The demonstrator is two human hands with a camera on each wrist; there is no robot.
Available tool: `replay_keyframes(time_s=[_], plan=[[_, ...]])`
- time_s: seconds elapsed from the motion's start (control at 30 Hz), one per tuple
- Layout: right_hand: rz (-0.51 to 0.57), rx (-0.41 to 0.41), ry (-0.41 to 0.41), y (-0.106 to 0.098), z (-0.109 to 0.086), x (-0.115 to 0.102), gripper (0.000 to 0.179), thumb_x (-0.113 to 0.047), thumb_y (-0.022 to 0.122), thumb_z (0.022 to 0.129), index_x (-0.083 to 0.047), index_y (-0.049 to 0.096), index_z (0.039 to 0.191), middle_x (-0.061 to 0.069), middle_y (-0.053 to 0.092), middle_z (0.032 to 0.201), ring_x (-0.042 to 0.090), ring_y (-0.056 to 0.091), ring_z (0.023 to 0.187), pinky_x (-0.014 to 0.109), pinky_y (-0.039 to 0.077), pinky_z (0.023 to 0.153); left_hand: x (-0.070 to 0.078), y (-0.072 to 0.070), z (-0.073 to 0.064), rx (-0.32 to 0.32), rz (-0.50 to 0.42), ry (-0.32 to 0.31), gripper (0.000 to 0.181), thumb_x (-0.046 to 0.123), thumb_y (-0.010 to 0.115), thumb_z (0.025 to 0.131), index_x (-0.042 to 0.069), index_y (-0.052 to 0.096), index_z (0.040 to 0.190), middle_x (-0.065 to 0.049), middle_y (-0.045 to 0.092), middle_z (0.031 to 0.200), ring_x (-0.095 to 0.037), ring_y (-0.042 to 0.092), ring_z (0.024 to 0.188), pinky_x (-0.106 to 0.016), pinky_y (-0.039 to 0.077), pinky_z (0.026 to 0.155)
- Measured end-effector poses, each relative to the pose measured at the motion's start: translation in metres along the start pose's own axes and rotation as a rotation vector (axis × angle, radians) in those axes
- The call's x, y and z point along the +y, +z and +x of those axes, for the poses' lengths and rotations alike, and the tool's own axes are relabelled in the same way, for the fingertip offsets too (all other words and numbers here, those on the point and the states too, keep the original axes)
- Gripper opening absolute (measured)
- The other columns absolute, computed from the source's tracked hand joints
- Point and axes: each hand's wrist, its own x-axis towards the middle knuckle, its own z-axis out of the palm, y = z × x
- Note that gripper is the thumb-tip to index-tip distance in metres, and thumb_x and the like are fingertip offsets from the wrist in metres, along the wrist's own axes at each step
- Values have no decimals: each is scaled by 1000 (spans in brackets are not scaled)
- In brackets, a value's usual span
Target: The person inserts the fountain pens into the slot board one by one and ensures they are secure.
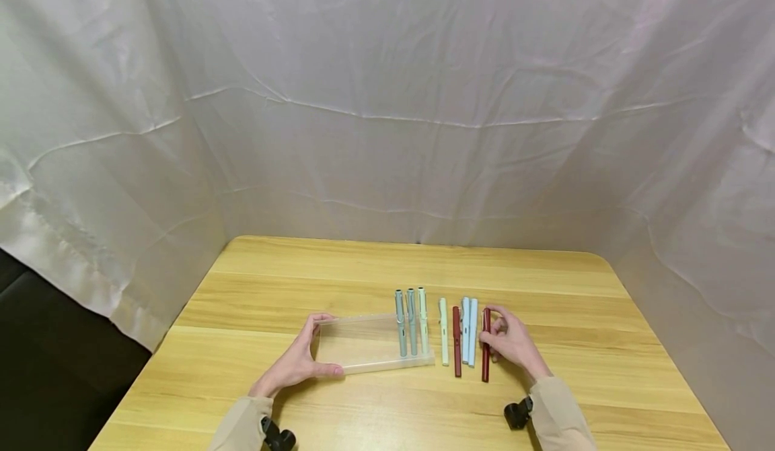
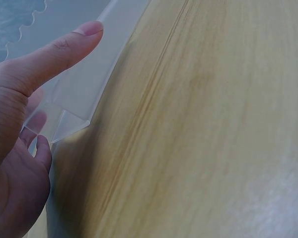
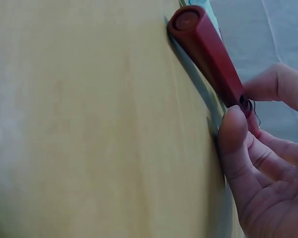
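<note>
My left hand (image 1: 294, 365) grips the left end of a clear plastic pen tray (image 1: 357, 344), thumb over the front wall and fingers at the back. The left wrist view shows the tray's (image 2: 82, 94) scalloped edge. Two grey-teal pens (image 1: 401, 335) and a pale green pen (image 1: 424, 326) lie side by side at the tray's right end. My right hand (image 1: 513, 340) pinches a dark red pen (image 1: 486, 365) between thumb and fingers. Seen from the right wrist, the pen's (image 3: 211, 54) round end points away from the hand, close over the table.
Between tray and right hand lie a pale green pen (image 1: 444, 336), another dark red pen (image 1: 457, 350) and two light blue pens (image 1: 473, 343), roughly parallel. Everything rests on a wooden table (image 1: 387, 410). White cloth (image 1: 387, 168) hangs behind it and along the sides.
</note>
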Motion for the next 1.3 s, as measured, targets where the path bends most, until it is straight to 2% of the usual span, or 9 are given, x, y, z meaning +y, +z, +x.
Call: replay_keyframes(time_s=[0.4, 0.73, 0.93, 1.0, 1.17, 1.3], plan=[[50, 23, -9, 0, -8, -2, 73, -7, 71, 87, -3, 36, 151, 12, 62, 90, 15, 63, 61, 28, 60, 56, 1, 0, 0, 0, 4, 4, 95, 23, 93, 70, 11, 33, 143, -20, 36, 153, -47, 26, 149, -67, 15, 124], [110, 20, -70, -1, -15, -7, 73, -8, 69, 92, -5, 31, 154, 22, 62, 104, 19, 66, 65, 29, 62, 63, 2, 0, 0, -1, 10, -1, 95, 23, 92, 71, 11, 32, 143, -20, 35, 153, -48, 25, 149, -67, 15, 124], [76, 32, -112, -1, -19, -14, 72, -8, 66, 94, -5, 28, 155, 24, 62, 108, 17, 65, 69, 29, 59, 73, 2, 0, 0, 1, 4, 1, 96, 23, 93, 70, 10, 32, 143, -22, 34, 153, -48, 24, 149, -66, 15, 124], [77, 38, -128, 0, -19, -16, 70, -7, 64, 95, -5, 28, 154, 25, 61, 109, 14, 65, 70, 29, 59, 73, 2, 0, 0, 3, 3, 3, 96, 23, 93, 69, 10, 32, 143, -22, 35, 153, -48, 25, 149, -65, 15, 124], [112, 50, -155, 2, -19, -22, 67, -5, 60, 96, -9, 28, 154, 27, 57, 114, 14, 66, 78, 26, 58, 74, 3, 0, 0, -1, 9, 5, 96, 23, 93, 70, 11, 32, 143, -21, 35, 153, -48, 25, 149, -65, 15, 124], [138, 61, -216, 5, -21, -25, 65, -4, 58, 97, -8, 28, 155, 28, 55, 114, 17, 67, 84, 22, 55, 78, 3, 0, 0, -4, 5, 7, 95, 22, 92, 71, 10, 31, 143, -22, 35, 153, -49, 24, 149, -67, 15, 123]])
